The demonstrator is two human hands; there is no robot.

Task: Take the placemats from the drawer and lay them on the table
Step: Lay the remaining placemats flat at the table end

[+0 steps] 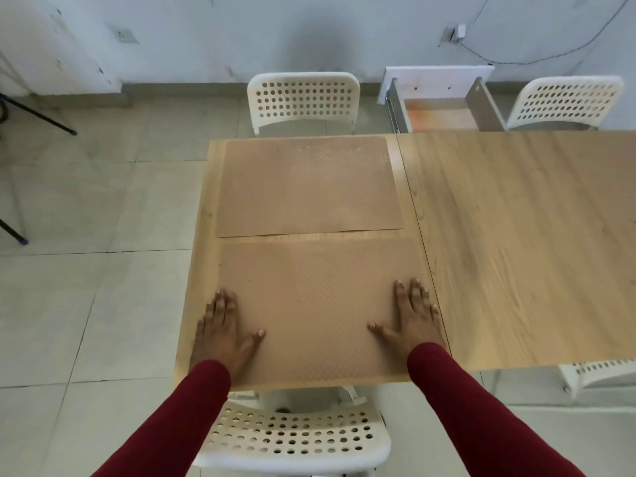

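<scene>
Smoothing the near tan, embossed rectangular placemat (309,304) calls for even downward pressure, sliding outward so its edge stays parallel to the table's: left hand (220,328) and right hand (413,318) lie flat, fingers straight, grasping nothing, each grip released near a lower corner. Beyond the fingertips lies a second matching placemat (306,187) on the pale wood-grain table (516,235). Farther off: white perforated chairs (303,98), an open white drawer (440,105), tiled floor (86,270).
</scene>
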